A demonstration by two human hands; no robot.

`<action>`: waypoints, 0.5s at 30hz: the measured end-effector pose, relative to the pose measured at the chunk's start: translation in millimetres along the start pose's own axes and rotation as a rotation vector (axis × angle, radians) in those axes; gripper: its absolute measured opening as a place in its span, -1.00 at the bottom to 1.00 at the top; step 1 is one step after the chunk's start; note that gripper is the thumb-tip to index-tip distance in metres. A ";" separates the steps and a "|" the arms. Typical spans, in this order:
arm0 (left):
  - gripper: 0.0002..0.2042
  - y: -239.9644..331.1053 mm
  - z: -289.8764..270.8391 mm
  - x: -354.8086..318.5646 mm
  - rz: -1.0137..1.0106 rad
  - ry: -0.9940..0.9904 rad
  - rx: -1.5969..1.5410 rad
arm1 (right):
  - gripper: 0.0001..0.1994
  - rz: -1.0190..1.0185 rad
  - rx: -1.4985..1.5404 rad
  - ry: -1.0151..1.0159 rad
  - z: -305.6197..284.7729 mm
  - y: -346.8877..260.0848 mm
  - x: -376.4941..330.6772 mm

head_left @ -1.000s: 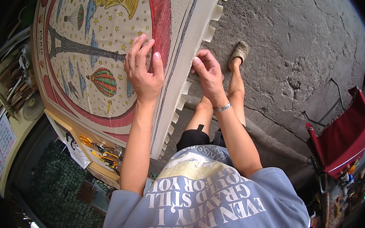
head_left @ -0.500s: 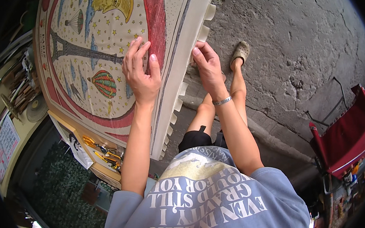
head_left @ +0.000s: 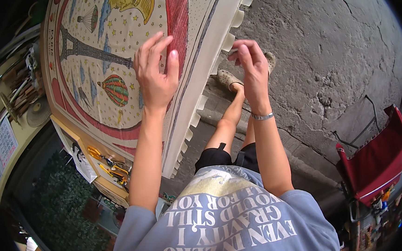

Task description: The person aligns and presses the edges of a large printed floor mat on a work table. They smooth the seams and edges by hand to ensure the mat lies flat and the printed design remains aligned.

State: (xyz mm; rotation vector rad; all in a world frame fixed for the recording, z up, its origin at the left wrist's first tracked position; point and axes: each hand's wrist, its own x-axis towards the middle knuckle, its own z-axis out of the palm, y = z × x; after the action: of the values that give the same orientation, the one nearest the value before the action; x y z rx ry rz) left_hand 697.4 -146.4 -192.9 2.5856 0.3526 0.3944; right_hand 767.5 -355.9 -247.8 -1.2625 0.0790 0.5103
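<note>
A: Fig., head view. What's the left hand (head_left: 155,77) doing?

B: Laid palm-down on the painted panel (head_left: 112,61), fingers spread and nearly straight; grips nothing. It sits on the red ring, just right of the striped balloon motif (head_left: 113,90).

A: Right hand (head_left: 252,70)?

B: Off the panel's right edge, fingers curled loosely, tips bunched near the scalloped white trim (head_left: 232,34). Whether they pinch a tab or only touch it: can't tell.

A: Panel position?

B: Upper left to centre, running from the far top edge down toward the person's left forearm. Round picture w/ tower, stars, yellow moon face, balloons; white border; trim tabs along the right side.

A: Surroundings?

B: Right: cracked grey pavement (head_left: 326,56). Below the right hand: person's legs and two pale shoes (head_left: 228,78) on the ground. Silver bracelet (head_left: 262,116) on the right wrist. Far right, near: red folding chair (head_left: 380,159). Left: bench w/ hand tools (head_left: 17,91). Near left: green mat (head_left: 62,214).
</note>
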 end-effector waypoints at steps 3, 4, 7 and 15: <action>-0.73 -5.0 14.9 30.9 0.152 0.033 -0.004 | -0.80 0.008 0.061 -0.043 14.0 -0.1 15.5; -0.73 -6.4 20.9 39.9 0.207 0.043 -0.005 | -0.81 0.019 0.087 -0.017 16.8 0.5 19.1; -0.75 -8.9 36.9 56.8 0.233 0.022 -0.022 | -0.83 0.024 0.169 -0.007 21.8 3.5 23.6; -0.76 -18.2 46.8 67.6 0.249 0.049 -0.038 | -0.83 0.062 0.222 0.055 28.6 5.9 32.8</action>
State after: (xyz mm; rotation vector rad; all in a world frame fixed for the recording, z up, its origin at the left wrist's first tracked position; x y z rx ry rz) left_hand 772.6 -129.9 -227.0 2.5928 0.0378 0.5465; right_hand 787.9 -317.6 -254.9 -1.0592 0.2161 0.5059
